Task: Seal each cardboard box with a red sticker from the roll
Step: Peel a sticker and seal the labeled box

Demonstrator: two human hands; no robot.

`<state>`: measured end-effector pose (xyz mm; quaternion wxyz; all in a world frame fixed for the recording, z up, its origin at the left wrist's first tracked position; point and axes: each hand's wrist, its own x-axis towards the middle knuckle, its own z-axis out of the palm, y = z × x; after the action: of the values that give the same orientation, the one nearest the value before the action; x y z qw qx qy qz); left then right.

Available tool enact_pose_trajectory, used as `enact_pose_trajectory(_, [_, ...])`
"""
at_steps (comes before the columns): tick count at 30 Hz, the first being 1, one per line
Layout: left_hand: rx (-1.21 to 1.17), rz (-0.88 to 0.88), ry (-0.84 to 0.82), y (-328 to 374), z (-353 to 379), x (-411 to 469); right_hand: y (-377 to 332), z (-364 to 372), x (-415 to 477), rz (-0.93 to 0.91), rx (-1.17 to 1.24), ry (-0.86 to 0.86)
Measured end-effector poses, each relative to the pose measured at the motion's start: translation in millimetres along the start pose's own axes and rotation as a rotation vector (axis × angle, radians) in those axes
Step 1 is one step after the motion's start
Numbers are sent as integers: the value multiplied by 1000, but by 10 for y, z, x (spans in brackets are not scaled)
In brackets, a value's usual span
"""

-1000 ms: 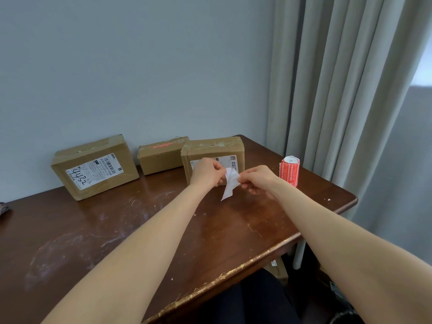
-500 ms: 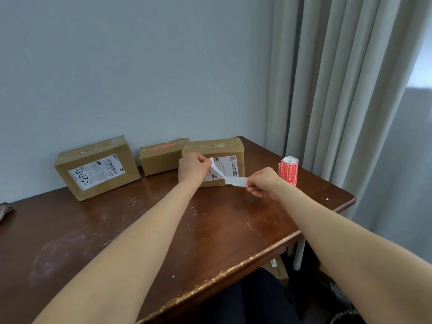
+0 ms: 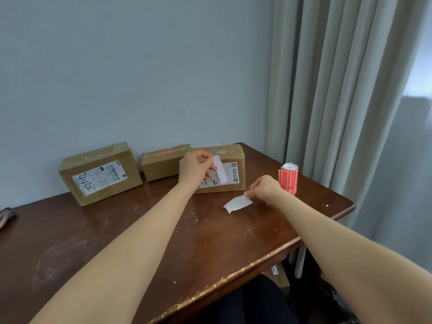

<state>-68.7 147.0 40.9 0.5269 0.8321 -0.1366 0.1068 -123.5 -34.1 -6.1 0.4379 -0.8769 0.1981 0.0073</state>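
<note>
We look down on a scratched brown wooden table pushed into a corner, with a grey wall behind and pale curtains to the right. Three cardboard boxes sit in a row along the wall. The left box has a printed label with handwritten numbers. The middle box has a red strip across its top.

The left hand is raised in front of the right box, hiding part of its label. Finger and thumb pinch a sticker, whose pale back faces us.

The right hand is low over the table, nearer to us, pinching one end of a white backing strip. We cannot tell whether the strip lies flat.

The red sticker roll stands upright just beyond the right hand, near the table's right edge. A dark object juts in at the far left.
</note>
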Motion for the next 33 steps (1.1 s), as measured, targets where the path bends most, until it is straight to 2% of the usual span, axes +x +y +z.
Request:
enact_pose_trajectory(3, [-27, 58, -49, 42, -32, -18, -24, -9, 12, -99, -18, 114])
enact_pose_trajectory(6, [-41, 113, -75, 107, -58, -24, -124, -21, -19, -146, 110, 117])
enact_pose_trajectory(10, [-114, 152, -78, 213, -106, -19, -287, -74, -98, 17, 470, -88])
enact_pose_trajectory(14, [-216, 170, -73, 305, -144, 0, -400, -106, -157, 107, 624, -317])
enact_pose_trajectory(19, [-243, 159, -67, 345, -161, 5, -500, -122, -158, 160, 809, -416])
enact_pose_trajectory(26, [-171, 159, -62, 250, -219, 61, -529, -189, -51, 65, 936, -291])
enact_pose_trajectory(33, [-22, 210, -35, 149, -194, 131, -660, -221, 33, -87, 855, -70])
